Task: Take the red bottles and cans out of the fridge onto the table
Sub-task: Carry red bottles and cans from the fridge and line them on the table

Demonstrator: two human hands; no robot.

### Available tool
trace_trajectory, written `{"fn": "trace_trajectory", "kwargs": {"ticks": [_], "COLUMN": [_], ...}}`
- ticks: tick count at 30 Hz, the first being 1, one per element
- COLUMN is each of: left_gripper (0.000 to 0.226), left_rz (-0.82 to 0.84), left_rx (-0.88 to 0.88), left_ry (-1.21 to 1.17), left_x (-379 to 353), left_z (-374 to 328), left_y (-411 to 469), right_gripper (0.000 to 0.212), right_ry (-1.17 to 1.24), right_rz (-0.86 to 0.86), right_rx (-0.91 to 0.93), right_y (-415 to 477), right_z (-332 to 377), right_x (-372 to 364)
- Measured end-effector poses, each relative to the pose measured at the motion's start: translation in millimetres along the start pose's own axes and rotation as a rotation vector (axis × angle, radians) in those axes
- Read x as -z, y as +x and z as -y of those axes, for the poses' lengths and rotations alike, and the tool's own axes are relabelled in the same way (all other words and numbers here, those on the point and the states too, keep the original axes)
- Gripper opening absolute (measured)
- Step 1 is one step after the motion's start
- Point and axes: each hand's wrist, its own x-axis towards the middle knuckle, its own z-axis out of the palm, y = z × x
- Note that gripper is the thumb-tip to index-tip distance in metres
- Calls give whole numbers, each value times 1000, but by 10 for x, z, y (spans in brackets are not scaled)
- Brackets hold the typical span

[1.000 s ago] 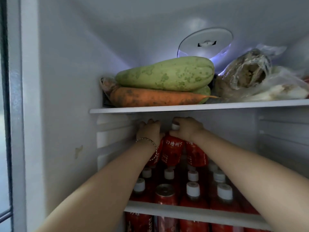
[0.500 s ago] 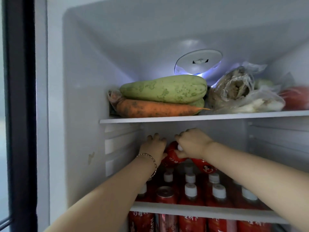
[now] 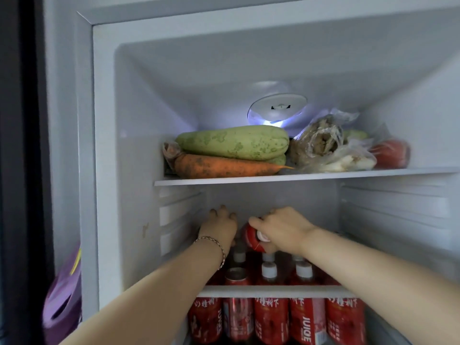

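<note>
Reaching into the fridge (image 3: 139, 120) with both hands, just over the middle shelf (image 3: 273, 291). Gripping in the right hand (image 3: 281, 230) a red bottle (image 3: 250, 236) tipped onto its side above the caps of the standing ones, with its white cap (image 3: 262, 236) turned toward the camera and the fingers curled round neck and shoulder. Holding the left hand (image 3: 220, 225) just beside it and deeper in, with fingers bent over something hidden; cannot tell whether clamped on a bottle or merely curled. Leaves plenty to fetch: more red bottles (image 3: 270, 277) packed upright on the shelf with a red can (image 3: 235, 276) at the front, plus a lower row (image 3: 307, 319) beneath. Looks full, so probably fairly heavy for its size; stiff plastic, likely able to bear a firm squeeze; presumably cold and perhaps damp, hence slippery. Better to take hold round the body or shoulder, thumb opposite fingers, than by the cap alone. For the can, round the side wall rather than the rim. Worth minding the tight packing: could topple neighbours when drawing one out. No table in view, so nothing to judge about the set-down spot
</note>
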Motion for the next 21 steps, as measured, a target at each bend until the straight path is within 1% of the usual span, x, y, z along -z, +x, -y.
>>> {"fn": "trace_trajectory", "kwargs": {"ticks": [3, 5, 8, 11, 14, 17, 19, 21], "left_gripper": [62, 62, 60, 54, 51, 50, 46, 39], "left_rz": [-23, -38, -96, -182, -240, -233, -194, -137], "left_rx": [44, 61, 82, 116, 171, 269, 387, 509], "left_ry": [-12, -24, -70, -69, -94, -149, -210, -243], "left_x": [144, 262, 448, 660, 930, 1170, 1286, 1366], "left_z": [-36, -75, -193, -338, -410, -349, -273, -220], "left_y": [-248, -467, -852, -1266, -1711, -2188, -2562, -2992], "right_gripper": [53, 54, 47, 40, 40, 38, 39, 35], "right_ry": [3, -33, -69, -40, 60, 220, 313, 424], "right_rz": [-22, -28, -95, -190, -276, -326, -297, -224], "right_rx": [-22, 13, 55, 65, 42, 42, 93, 166], "right_y": [-154, -303, -549, -784, -1000, -1202, -1326, -1455], "right_z": [-35, 2, 65, 91, 196, 464, 721, 1027], "right_x": [181, 267, 387, 614, 968, 1304, 1470, 1600]}}
